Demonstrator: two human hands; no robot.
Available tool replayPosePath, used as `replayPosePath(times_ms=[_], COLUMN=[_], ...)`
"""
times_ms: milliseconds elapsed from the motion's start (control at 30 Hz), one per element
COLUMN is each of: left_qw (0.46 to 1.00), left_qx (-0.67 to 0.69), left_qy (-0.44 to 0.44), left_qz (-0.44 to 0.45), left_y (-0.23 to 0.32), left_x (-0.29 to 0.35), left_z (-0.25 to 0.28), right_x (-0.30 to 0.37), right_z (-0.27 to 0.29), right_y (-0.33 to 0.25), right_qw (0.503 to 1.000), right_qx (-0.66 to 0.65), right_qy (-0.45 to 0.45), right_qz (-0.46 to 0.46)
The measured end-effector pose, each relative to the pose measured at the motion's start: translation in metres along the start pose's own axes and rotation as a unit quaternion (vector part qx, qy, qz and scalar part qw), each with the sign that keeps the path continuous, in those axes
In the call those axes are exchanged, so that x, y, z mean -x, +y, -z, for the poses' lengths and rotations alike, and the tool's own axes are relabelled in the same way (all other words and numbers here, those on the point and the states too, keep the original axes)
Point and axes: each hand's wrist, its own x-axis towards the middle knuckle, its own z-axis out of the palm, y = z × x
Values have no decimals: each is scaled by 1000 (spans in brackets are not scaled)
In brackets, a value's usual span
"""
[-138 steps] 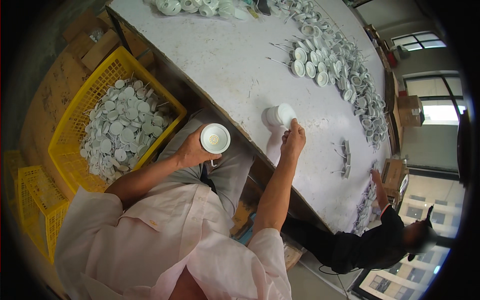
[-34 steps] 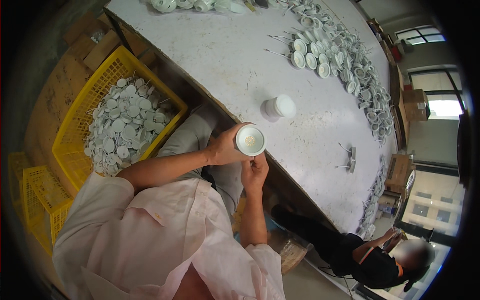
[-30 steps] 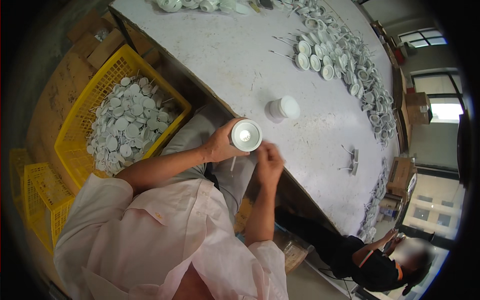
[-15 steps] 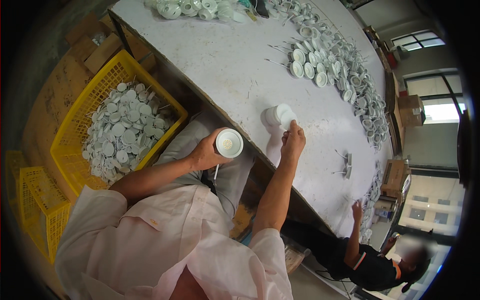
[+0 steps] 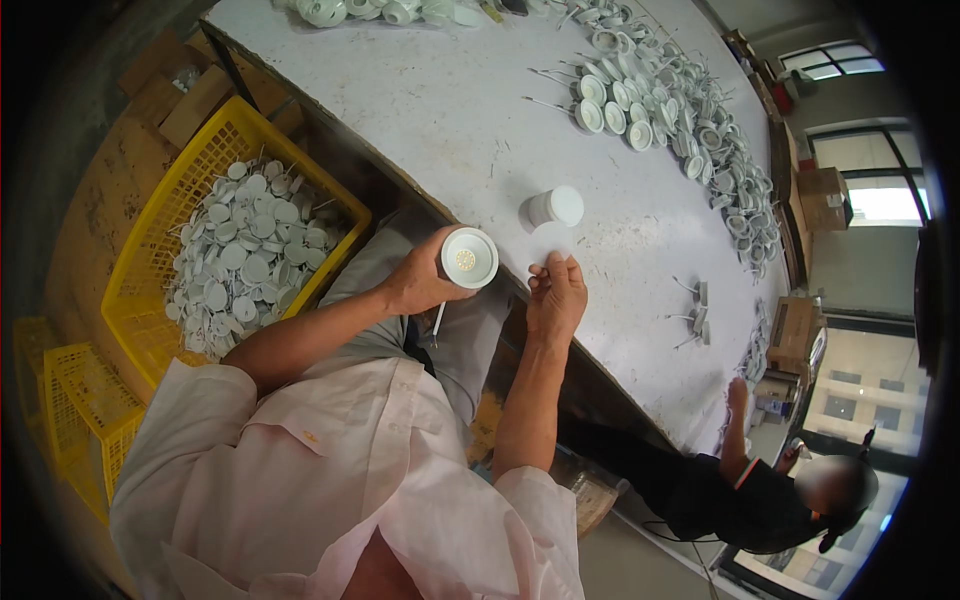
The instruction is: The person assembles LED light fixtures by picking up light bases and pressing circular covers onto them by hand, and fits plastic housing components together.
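Note:
My left hand [image 5: 422, 277] is closed round a white round LED downlight [image 5: 480, 240], its open face turned up with a cluster of yellowish LED dots in the middle. A short white lead hangs below it. Just to the right, my right hand [image 5: 558, 295] pinches a thin translucent white disc [image 5: 551, 240] between thumb and fingers, above the table's near edge. The disc is apart from the downlight. Behind it on the table stands a short stack of white discs [image 5: 565, 205].
The white table [image 5: 420, 110] carries a long heap of white downlights [image 5: 660, 110] along its far side and bagged white parts [image 5: 400, 10] at the back left. A yellow basket [image 5: 125, 280] full of white round parts stands left. Another person [image 5: 740, 500] works at the right.
My right hand has drawn the disc away from the stack, toward me and left. My left hand with the downlight has shifted slightly up and right. The other person's raised hand has moved.

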Motion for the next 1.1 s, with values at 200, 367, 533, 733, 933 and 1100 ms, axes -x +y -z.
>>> replayPosePath(times_ms=[200,367,533,733,933,1100], left_qw=[1000,994,999,996,997,996], left_qx=[7,-105,-20,-32,-64,-63], left_qy=[-3,-2,-38,-56,-24,-15], left_qz=[8,-11,-25,-57,-46,-62], left_y=[2,5,-5,-8,-14,-18], left_x=[-3,-3,-5,-1,1,2], left_z=[10,17,16,17,16,14], right_x=[9,15,20,27,29,27], right_z=[-3,-7,-12,-24,-28,-25], right_y=[16,29,43,51,52,59], right_qw=[999,996,992,985,981,985], right_qx=[37,77,109,156,173,103], right_qy=[19,3,-16,-64,-83,-117], right_qz=[-23,-52,-57,-28,-42,-69])
